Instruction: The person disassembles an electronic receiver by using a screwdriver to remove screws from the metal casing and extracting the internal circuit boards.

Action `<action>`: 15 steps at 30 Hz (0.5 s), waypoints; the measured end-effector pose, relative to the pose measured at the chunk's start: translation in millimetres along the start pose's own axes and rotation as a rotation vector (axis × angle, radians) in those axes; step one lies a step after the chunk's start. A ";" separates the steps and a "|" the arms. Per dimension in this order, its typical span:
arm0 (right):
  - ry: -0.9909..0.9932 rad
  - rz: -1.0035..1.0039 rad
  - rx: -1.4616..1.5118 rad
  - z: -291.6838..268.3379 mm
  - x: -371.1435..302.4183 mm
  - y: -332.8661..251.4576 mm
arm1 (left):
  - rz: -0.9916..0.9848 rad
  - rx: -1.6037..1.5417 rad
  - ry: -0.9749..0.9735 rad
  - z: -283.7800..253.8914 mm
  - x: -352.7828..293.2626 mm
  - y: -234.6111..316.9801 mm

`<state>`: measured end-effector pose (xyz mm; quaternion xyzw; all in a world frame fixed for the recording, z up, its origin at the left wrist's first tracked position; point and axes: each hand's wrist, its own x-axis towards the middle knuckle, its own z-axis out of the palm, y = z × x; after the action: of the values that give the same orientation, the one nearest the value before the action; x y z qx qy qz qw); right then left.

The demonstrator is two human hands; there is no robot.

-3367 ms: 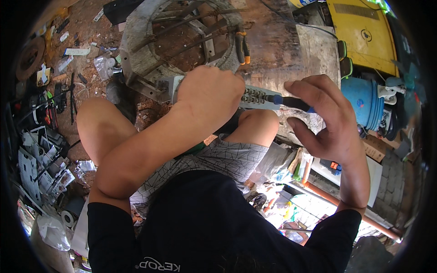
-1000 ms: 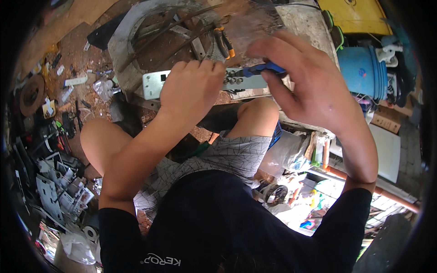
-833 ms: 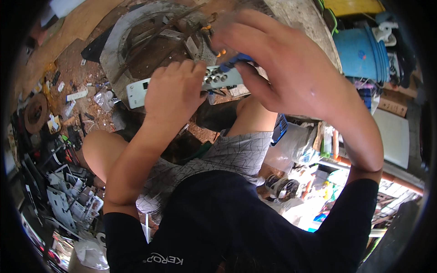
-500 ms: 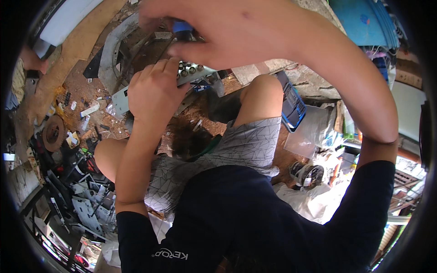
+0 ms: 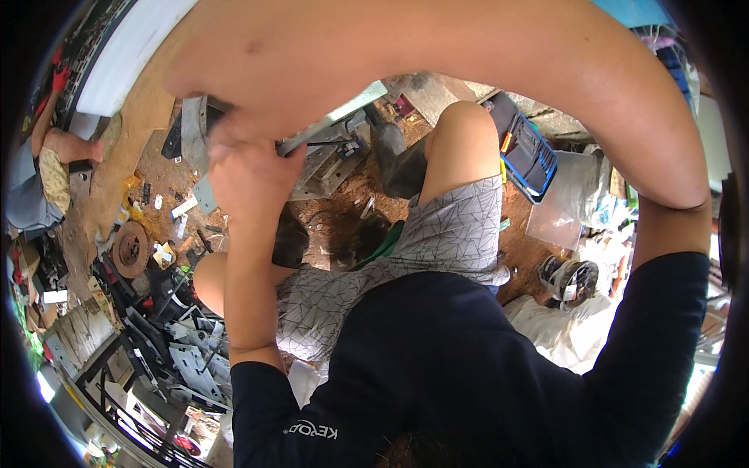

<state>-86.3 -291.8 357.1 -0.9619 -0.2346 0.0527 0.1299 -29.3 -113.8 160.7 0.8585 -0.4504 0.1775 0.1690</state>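
Observation:
My left hand [image 5: 253, 183] is closed around a long pale metal plate [image 5: 355, 103], whose ends stick out on both sides of the fingers. My right hand [image 5: 234, 90] lies over the left one and covers most of the plate. Its fingertips are hidden and smeared by motion, so what they hold does not show. Under the plate, between my knees, are a grey metal frame [image 5: 320, 168] and a small black and blue part [image 5: 349, 147].
An open tool case [image 5: 534, 168] with blue edges lies beyond my right knee. On the left are a rusty disc [image 5: 131, 249] and heaped metal scrap [image 5: 195, 370]. A bucket [image 5: 573, 279] stands at right. Another person [image 5: 58, 171] is at the far left.
My right hand has moved left and down onto the left hand. The blue item by its fingers and the plate's round connectors are now covered. The whole view has shifted.

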 end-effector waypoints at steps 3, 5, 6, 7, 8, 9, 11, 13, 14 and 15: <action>-0.015 0.024 0.042 -0.5 -1.5 3.4 | -0.009 0.022 -0.036 2.0 2.9 0.1; -0.033 0.048 0.073 -2.2 -3.1 4.6 | -0.012 0.038 -0.032 1.3 5.5 2.4; -0.037 0.056 0.088 -3.8 -3.0 5.0 | -0.025 0.024 -0.039 0.7 7.1 1.9; -0.043 0.078 0.111 -4.3 -4.1 5.3 | -0.038 0.010 -0.046 0.7 9.2 1.4; -0.045 0.100 0.133 -4.6 -5.1 6.7 | -0.052 -0.005 -0.053 0.2 10.7 1.3; -0.039 0.116 0.143 -2.9 -6.1 9.3 | -0.069 0.002 -0.063 -0.2 10.6 1.5; 0.057 0.150 0.126 8.7 -8.7 19.0 | -0.104 0.015 -0.081 0.7 9.4 2.8; 0.226 0.179 0.129 25.5 -13.0 32.5 | -0.076 -0.034 -0.061 2.6 8.6 -0.4; 0.338 0.187 0.120 32.9 -19.6 36.9 | -0.062 -0.060 -0.049 2.6 9.0 -1.2; 0.450 0.202 0.104 39.1 -28.0 40.3 | -0.081 -0.087 -0.090 1.5 10.3 0.2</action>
<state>-99.8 -330.6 309.6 -0.9600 -0.0996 -0.1381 0.2223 -23.7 -122.0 164.1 0.8750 -0.4296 0.1121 0.1929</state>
